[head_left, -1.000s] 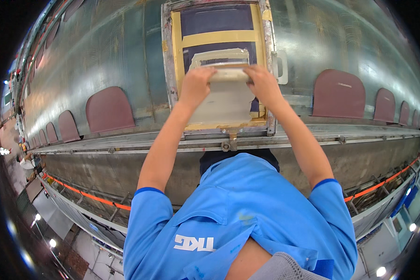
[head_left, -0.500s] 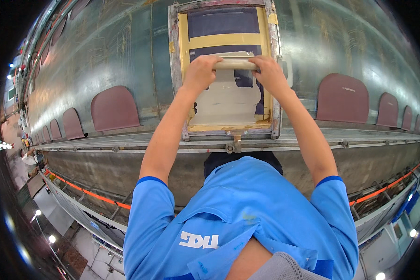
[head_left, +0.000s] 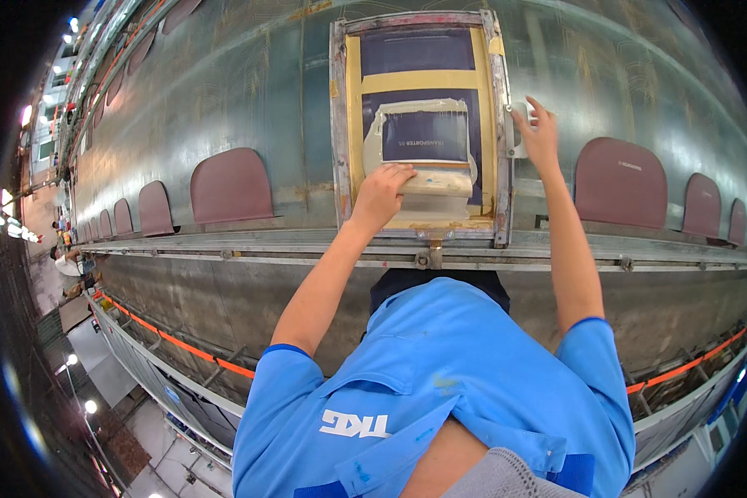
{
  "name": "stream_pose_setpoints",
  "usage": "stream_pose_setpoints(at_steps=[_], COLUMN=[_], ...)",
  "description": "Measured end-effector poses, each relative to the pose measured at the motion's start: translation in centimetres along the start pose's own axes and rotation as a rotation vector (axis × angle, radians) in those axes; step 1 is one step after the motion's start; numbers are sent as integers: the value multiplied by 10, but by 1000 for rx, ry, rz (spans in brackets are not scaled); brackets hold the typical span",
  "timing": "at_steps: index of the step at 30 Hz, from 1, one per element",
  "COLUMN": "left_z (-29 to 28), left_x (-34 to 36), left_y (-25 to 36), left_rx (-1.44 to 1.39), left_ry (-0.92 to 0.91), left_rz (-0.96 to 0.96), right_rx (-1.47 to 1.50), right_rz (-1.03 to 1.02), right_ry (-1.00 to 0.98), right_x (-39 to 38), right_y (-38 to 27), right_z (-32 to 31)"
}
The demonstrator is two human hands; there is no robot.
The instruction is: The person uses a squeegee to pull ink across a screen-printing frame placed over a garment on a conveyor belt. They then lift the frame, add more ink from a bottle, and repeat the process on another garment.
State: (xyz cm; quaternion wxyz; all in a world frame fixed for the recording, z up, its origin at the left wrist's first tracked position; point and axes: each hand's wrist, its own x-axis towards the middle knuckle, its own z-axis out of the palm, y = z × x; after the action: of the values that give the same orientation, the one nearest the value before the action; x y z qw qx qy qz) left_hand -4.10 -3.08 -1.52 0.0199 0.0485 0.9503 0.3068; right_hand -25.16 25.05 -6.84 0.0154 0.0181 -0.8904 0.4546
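A wooden-framed printing screen [head_left: 338,124] lies on the long metal table, with yellow tape bordering its dark mesh. My left hand [head_left: 382,199] is closed on the left end of a pale squeegee [head_left: 441,182], which rests across the near part of the mesh. Light grey ink [head_left: 374,143] surrounds a dark rectangle beyond the squeegee and also shows on its near side. Just past the frame's right rail, my right hand [head_left: 541,139] is held with thumb and fingers apart. It is beside a white rounded tab [head_left: 519,133] on that rail; any contact is unclear.
Maroon rounded panels lie along the table on both sides, including a left panel [head_left: 232,187] and a right panel [head_left: 621,184]. A metal rail [head_left: 307,253] with a bracket runs along the table's near edge. Orange strips [head_left: 174,336] and railings stand behind me.
My left hand has brought the squeegee nearer to me, uncovering the dark rectangle. The right hand has let go of it and moved right, beyond the frame. The view has shifted slightly.
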Motion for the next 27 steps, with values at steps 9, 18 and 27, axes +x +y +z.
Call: stream_pose_setpoints(at_steps=[9,18,27], left_z=[-2,-135,-260], left_x=[-46,-168,-290], left_y=[3,-181,-364], left_rx=[-15,67,147], left_ry=[115,135,52], left_rz=[37,-122,-224], right_rx=[-49,160,189], right_rz=[3,-42,27], right_ry=[65,4,-41], right_x=[23,-80,-193], right_y=[-45,-205,-334], right_z=[13,237,434])
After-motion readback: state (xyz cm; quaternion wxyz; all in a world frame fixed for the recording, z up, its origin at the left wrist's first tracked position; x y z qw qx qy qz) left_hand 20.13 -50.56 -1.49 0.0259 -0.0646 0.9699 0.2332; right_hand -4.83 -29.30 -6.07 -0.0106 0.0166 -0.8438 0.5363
